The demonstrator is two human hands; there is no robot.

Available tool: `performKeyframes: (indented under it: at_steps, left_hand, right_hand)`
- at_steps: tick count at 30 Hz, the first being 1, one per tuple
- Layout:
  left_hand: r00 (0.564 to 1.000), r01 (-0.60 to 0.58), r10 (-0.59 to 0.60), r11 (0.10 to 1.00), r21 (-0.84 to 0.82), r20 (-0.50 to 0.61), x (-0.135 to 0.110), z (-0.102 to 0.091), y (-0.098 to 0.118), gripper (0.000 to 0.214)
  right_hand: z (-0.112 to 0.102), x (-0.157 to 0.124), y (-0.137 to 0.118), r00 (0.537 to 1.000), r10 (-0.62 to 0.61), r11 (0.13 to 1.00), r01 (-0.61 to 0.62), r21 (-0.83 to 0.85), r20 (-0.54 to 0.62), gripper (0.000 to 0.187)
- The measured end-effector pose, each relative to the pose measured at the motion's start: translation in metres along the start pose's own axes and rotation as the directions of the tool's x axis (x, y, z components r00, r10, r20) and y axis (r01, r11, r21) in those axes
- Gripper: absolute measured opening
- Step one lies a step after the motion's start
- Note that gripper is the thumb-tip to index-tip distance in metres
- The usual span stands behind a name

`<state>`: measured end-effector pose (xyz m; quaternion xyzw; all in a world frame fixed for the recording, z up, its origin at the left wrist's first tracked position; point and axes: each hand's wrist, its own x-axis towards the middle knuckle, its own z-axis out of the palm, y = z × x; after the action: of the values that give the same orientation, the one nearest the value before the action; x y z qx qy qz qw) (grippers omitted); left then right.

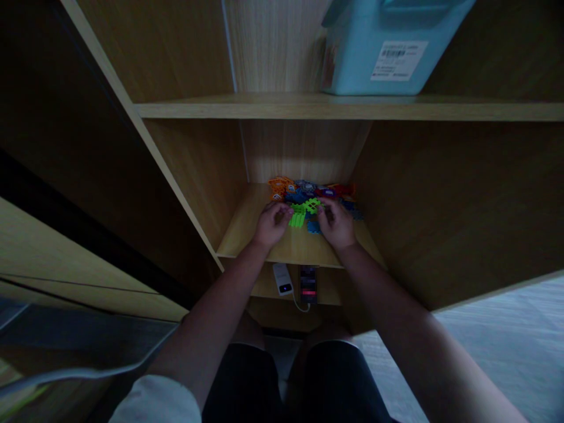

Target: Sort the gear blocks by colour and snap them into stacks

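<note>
On the middle shelf of a wooden cabinet, both my hands meet at bright green plastic lattice pieces (312,205). My left hand (271,224) pinches the left edge of the green plastic, thumb and fingers close together. From the other side, my right hand (337,225) grips its right end with bent fingers. A green ribbed part (298,219) hangs or lies just below; how it joins the rest is unclear. Behind them lies a pile of plastic pieces: orange ones (280,185) at left, blue ones (304,192) in the middle, red ones (345,190) at right. A light blue piece (314,227) lies beside my right hand.
A light blue plastic bin (352,64) stands on the upper shelf (282,110). Below, a white power bank (282,278) and a phone (308,282) joined by a cable rest on a lower ledge. Cabinet side walls (462,194) flank my arms.
</note>
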<state>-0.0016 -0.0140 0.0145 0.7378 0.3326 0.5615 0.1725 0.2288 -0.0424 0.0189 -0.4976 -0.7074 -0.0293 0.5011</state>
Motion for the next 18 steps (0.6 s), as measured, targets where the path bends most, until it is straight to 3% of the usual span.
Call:
performKeyframes:
  at_steps: [5, 10, 15, 18]
  left_hand:
    - [1.000, -0.007, 0.007, 1.000, -0.016, 0.007, 0.000, 0.001, 0.001, 0.019]
    - [0.999, -0.051, 0.051, 0.999, -0.012, 0.016, -0.001, 0.001, 0.002, 0.018]
    - [1.000, -0.027, 0.027, 1.000, -0.011, 0.010, -0.002, 0.000, 0.005, 0.024]
    - [1.000, -0.015, 0.014, 1.000, -0.026, -0.010, -0.001, -0.001, 0.006, 0.028]
  right_hand:
    - [0.004, -0.003, -0.002, 0.998, -0.045, 0.999, 0.045, 0.002, 0.042, 0.033]
    - [0.010, -0.004, -0.002, 0.942, -0.279, 0.960, 0.275, 0.047, 0.185, 0.021]
    - [0.006, -0.003, -0.010, 0.947, -0.287, 0.958, 0.284, 0.041, 0.147, 0.025]
    - [0.005, -0.003, -0.013, 0.939, -0.303, 0.953, 0.303, 0.026, 0.164, 0.039]
